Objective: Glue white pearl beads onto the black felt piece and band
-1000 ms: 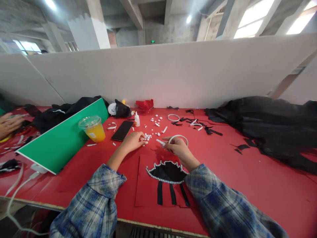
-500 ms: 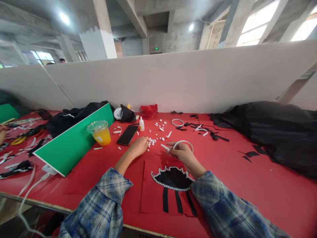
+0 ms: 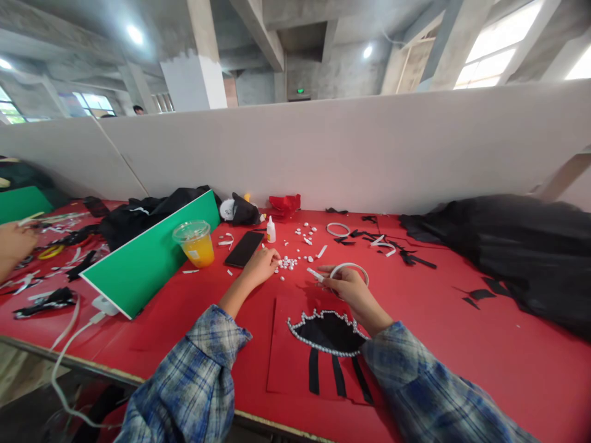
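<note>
My left hand [image 3: 259, 267] is at the near left edge of a loose pile of white beads [image 3: 289, 264]. Its thumb and fingers are pinched together, with what looks like one white bead at the tips. In my right hand [image 3: 347, 287] a short white strip [image 3: 315, 274] sticks out from between thumb and fingers. A thin white ring [image 3: 364, 271], like a narrow tape roll, hangs around the same hand's fingers. Below lies a red sheet [image 3: 289, 369] bearing a black eye-like shape [image 3: 330, 332] edged with silvery beads. Black strips [image 3: 338, 376] run down from it, one partly beside my right sleeve.
Behind the beads stand a small glue bottle [image 3: 271, 231] and a black phone [image 3: 244, 249]. A cup of orange drink [image 3: 196, 246] stands by a green board [image 3: 157, 252]. Another white ring [image 3: 338, 229], black scraps [image 3: 418, 259] and black cloth [image 3: 498, 252] lie right. Another person's hand [image 3: 16, 246] shows far left.
The view has shifted slightly, moving the scene rightward. My left fingertips have drawn up and back a little from the bead pile. My right hand keeps its strip and ring.
</note>
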Tool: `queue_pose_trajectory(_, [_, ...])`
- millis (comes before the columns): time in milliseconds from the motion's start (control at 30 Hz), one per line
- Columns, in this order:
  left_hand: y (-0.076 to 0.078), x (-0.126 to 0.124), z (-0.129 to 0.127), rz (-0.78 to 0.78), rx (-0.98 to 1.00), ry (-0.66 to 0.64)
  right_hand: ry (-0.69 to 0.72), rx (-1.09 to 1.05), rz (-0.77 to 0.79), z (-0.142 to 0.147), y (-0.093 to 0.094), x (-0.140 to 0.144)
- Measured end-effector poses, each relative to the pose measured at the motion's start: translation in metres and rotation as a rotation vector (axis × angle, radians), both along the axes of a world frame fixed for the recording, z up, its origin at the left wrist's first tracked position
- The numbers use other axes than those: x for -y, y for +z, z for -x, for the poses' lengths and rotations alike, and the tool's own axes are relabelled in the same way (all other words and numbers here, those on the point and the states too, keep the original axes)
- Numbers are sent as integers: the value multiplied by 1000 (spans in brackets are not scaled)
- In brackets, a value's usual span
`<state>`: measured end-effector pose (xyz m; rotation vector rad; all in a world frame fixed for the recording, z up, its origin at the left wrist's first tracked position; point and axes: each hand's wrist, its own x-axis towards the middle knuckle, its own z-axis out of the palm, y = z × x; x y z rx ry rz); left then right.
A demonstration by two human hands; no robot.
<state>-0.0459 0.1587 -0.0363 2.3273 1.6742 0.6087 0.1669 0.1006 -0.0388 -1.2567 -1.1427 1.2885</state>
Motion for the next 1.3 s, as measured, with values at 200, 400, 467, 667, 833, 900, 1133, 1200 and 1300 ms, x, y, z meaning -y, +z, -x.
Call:
queue_pose_trajectory(200, [2,-1,5,43,60,14,-13,-16,27,1,2,1])
queue_pose_trajectory(400, [-5,0,0,132,82,-51,10,-26,16,1,1,2])
queue_pose_trajectory(467, [-5,0,-1,132,87,-44,27,-26,10,1,1,2])
queue_pose_trajectory(667, [2,0,1,87,136,-7,25,-22,15,1,-2,0])
queue_pose_trajectory(833, [5,0,2,43,171,-8,48,2,-32,-1,-8,-1])
queue_pose_trajectory(900, [5,-1,2,34,189,-9,59,9,-40,-1,-8,-1])
queue_pose_trajectory(1133, [2,-4,0,73,304,-51,72,35,-42,0,-5,2])
queue_pose_trajectory(1200, [0,-4,-2,120,418,-88,72,36,-40,1,-5,2])
queue_pose_trajectory(1300, [-2,-3,-6,230,641,-80,78,31,-17,1,-4,1])
